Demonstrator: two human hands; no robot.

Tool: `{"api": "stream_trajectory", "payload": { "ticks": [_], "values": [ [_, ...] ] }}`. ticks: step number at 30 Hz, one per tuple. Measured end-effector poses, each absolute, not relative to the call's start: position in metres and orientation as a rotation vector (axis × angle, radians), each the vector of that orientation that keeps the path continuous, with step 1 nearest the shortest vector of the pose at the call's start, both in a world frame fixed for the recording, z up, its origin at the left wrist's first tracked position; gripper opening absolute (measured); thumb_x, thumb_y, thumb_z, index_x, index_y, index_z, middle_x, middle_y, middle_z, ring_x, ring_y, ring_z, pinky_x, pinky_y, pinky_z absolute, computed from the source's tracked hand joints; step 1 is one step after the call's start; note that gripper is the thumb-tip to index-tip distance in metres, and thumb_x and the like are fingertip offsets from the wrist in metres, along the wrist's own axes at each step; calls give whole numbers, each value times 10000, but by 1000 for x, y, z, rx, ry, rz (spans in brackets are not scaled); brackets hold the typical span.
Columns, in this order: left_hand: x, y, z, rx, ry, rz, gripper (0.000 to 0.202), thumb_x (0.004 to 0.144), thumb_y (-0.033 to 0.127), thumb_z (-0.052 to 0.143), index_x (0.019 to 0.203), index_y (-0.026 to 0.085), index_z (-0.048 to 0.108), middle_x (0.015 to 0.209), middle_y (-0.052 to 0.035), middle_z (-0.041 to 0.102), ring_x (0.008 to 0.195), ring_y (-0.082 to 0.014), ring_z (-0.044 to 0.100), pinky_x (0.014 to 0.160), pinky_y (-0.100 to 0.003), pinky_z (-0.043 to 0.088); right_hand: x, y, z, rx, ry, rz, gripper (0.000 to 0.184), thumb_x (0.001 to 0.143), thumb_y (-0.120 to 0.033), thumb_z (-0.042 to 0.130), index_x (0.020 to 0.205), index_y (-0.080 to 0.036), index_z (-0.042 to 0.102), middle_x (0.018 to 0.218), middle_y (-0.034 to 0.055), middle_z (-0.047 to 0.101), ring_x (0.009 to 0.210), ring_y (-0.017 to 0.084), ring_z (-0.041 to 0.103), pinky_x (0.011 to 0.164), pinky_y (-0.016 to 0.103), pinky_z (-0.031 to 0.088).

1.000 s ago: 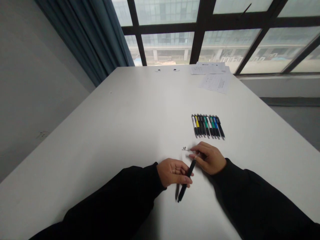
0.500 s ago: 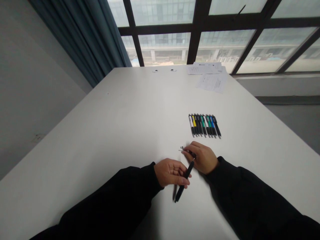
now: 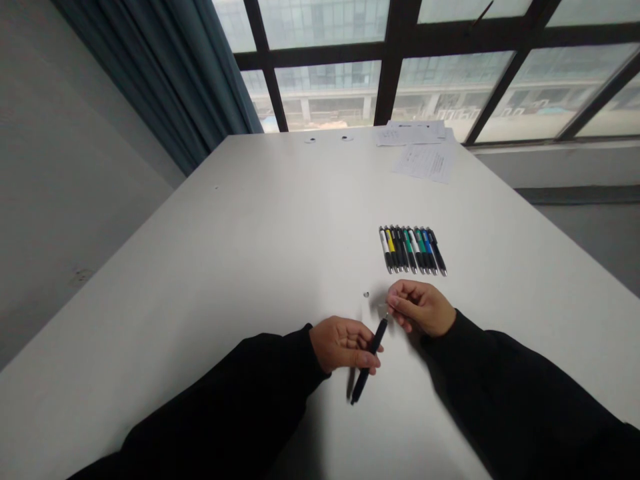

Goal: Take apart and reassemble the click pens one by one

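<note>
Across left fingers (image 3: 361, 351) — black pen (image 3: 378, 337)

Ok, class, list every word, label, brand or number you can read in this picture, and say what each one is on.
Sheets of paper: printed lines, too small to read.
Row of pens: no readable lettering.
Black pen in the left hand: no readable lettering.

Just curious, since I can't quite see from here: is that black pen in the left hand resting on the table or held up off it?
Held up: the black pen sits tilted in the left hand, with its shadow falling separately on the white table.
</note>
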State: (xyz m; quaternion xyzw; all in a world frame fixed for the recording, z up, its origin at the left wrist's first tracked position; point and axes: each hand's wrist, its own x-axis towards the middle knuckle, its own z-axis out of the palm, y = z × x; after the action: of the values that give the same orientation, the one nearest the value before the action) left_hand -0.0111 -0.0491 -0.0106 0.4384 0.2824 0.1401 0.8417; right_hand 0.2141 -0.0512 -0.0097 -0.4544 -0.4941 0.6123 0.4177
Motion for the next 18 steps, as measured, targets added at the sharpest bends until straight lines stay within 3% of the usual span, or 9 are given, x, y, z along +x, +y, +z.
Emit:
{"api": "stream_trajectory", "payload": {
  "ticks": [5,10,18],
  "values": [
    [-12,-49,-11,937,585,301,378,619,272,850,898,75,689,727,-85,718,655,-144,696,649,-239,540,221,-49,-16,-898,-1154,1757,272,734,-332,760,796,-134,584,479,-55,519,353,41,386,348,173,252],
    [-11,-48,-14,932,586,303,390,613,281,852,900,73,690,728,-88,717,653,-147,695,651,-243,543,224,-48,-20,-802,-1057,1767,264,711,-282,780,796,-148,569,555,-43,533,398,48,408,382,188,258],
    [-13,-50,-14,954,591,311,384,622,275,845,911,72,694,741,-97,719,665,-163,698,657,-262,544,225,-47,-20,-785,-1079,1784,266,719,-289,774,788,-151,557,579,-46,523,393,38,385,386,187,244]
  ]
}}
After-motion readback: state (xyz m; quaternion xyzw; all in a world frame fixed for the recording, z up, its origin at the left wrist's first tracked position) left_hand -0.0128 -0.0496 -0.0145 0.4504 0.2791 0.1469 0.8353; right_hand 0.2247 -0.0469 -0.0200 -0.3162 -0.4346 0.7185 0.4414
